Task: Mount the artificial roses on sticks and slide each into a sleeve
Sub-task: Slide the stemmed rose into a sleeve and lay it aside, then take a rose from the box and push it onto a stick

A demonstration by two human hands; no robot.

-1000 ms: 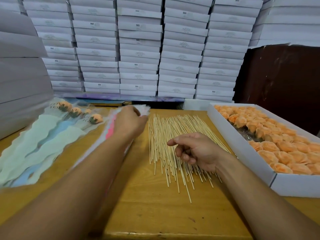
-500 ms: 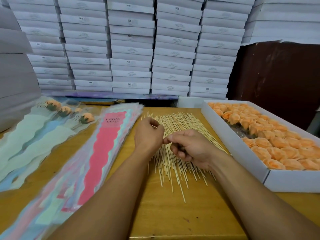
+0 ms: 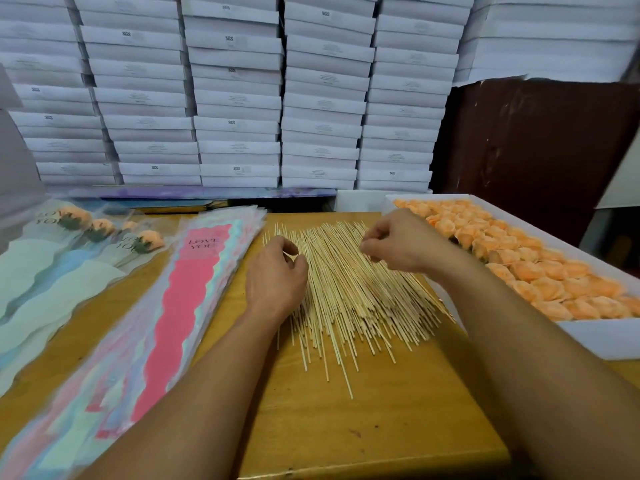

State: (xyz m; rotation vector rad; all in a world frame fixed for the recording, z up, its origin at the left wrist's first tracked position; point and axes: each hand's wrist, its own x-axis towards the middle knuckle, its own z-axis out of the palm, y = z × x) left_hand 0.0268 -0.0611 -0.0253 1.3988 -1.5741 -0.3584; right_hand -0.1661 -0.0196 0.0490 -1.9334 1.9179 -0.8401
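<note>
A spread pile of thin wooden sticks (image 3: 353,289) lies on the middle of the wooden table (image 3: 346,427). My left hand (image 3: 277,275) is over the pile's left edge, fingers curled, and pinches a single stick between thumb and forefinger. My right hand (image 3: 398,244) hovers over the pile's far right corner, fingers curled, nothing visible in it. To the right, orange artificial roses (image 3: 540,271) fill a white box (image 3: 588,341). Left of the sticks lies a fanned stack of printed sleeves (image 3: 194,289), a pink "LOVE YOU" one on top.
Several finished roses in sleeves (image 3: 100,230) lie at the far left of the table. Stacked white cartons (image 3: 235,98) form a wall behind the table, with a dark brown panel (image 3: 536,150) at the back right. Bare wood shows at the near edge.
My left hand left the sleeve stack and met the right hand at the sticks. Now the hands have parted: the left stays at the pile, the right has moved right toward the rose box.
</note>
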